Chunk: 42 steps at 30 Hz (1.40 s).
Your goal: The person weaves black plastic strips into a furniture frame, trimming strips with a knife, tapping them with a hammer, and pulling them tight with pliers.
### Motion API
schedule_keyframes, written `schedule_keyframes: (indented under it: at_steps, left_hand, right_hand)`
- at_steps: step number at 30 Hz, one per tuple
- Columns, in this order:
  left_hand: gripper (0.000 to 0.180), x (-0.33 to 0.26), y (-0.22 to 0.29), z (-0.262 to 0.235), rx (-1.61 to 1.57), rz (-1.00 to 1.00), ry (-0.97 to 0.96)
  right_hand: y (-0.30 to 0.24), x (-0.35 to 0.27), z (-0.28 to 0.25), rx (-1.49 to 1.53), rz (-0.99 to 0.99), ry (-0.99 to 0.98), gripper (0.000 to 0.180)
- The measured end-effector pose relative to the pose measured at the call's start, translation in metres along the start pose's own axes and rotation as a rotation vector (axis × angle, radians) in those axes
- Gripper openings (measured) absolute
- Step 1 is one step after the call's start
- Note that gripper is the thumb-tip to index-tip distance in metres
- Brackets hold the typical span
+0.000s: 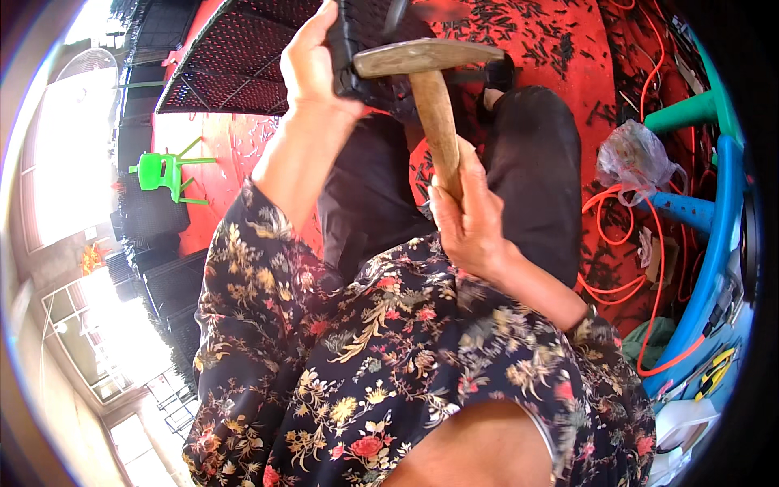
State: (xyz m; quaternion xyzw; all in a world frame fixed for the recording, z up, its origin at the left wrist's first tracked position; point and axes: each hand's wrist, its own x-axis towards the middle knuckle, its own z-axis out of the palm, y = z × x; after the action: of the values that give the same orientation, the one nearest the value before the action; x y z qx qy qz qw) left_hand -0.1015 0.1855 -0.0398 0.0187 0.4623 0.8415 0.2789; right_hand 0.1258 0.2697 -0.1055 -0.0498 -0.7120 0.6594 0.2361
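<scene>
Where daylight floods in at the left, room, one: pale walls (57, 390), at least three bright windows (69, 154). Surface: red floor covering (199, 227), one, littered with black scraps. Along its left side, dark stacks (146, 211), too merged to count. Black woven panel (243, 61), one, raised at upper left. Blue table (726, 219), one, curved rim at right, perhaps a stool, with mixed small articles on it; two legs show beneath, a green leg (686, 112) and a blue leg (686, 209). Floral garment (349, 381), one, and dark trousers (535, 162), one pair, worn by the person. Green chair (151, 172), small, one, well apart at left.

Black woven piece (365, 24), one, at top centre above the lap, running past the upper edge of view. Left hand (308, 69), one, grips its left edge, palm against the side, some fingers hidden behind. Hammer (434, 114), one: metal head, wooden handle, head passing in front of the woven piece; whether they touch cannot be told. Right hand (471, 219), one, closed around the lower handle, thumb along the wood.

Clear plastic bag (637, 158), crumpled, one, near the table legs. Orange hose (673, 359), looped, number of lengths uncertain. Yellow-and-black-handled tool (714, 373), one, on the table. Black scraps (560, 49), smallest, short strips, beyond counting.
</scene>
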Motion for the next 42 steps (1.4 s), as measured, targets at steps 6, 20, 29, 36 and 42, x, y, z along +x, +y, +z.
schedule_keyframes:
  at_steps: [6, 20, 29, 36, 42]
  left_hand:
    - [0.023, -0.010, -0.012, 0.016, 0.032, -0.028, 0.116]
    - [0.037, -0.055, -0.030, 0.020, 0.730, 0.231, 0.093]
    - [0.034, -0.059, -0.016, 0.012, 0.979, 0.247, 0.163]
    - [0.040, -0.056, -0.022, 0.008, 1.021, 0.266, 0.103]
    - [0.031, -0.046, -0.029, -0.018, 1.137, 0.458, -0.109]
  right_hand:
    - [0.003, 0.003, -0.014, 0.334, 0.196, -0.025, 0.052]
    - [0.010, 0.003, -0.060, 0.466, 0.162, 0.206, 0.052]
    - [-0.172, 0.128, -0.047, 0.491, -0.016, -0.169, 0.057]
    - [-0.136, 0.076, -0.058, 0.422, 0.177, -0.135, 0.062]
    - [-0.070, -0.006, -0.110, 0.451, 0.485, 0.120, 0.061]
